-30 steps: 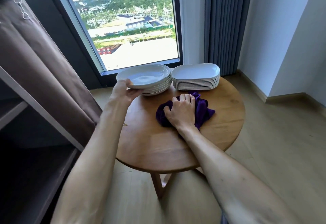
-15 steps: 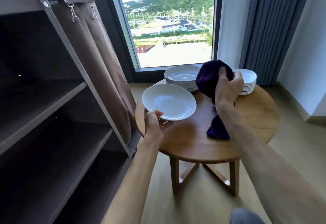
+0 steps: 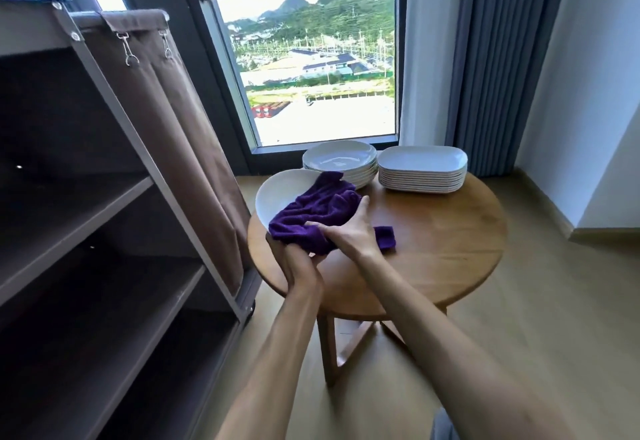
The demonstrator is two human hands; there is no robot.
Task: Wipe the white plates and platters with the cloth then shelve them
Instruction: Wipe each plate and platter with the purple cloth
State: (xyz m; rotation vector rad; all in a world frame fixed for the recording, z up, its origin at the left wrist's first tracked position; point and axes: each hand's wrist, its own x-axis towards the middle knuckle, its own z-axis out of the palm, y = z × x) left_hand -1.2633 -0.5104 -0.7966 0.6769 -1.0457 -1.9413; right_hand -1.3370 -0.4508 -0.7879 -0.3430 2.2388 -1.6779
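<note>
From the head camera, the left hand (image 3: 300, 268) grips the near rim of a round white ceramic plate (image 3: 281, 194), held tilted above the left edge of the round wooden tabletop (image 3: 450, 249). The right hand (image 3: 348, 230) lies on a crumpled purple cloth (image 3: 311, 213) — fingers curled into it, pressing it into the plate. Behind stand a stack of round white plates (image 3: 341, 161) and, just right, a stack of rectangular white platters (image 3: 422, 169). A brown fabric-sided shelf unit (image 3: 86, 218) stands at left.
</note>
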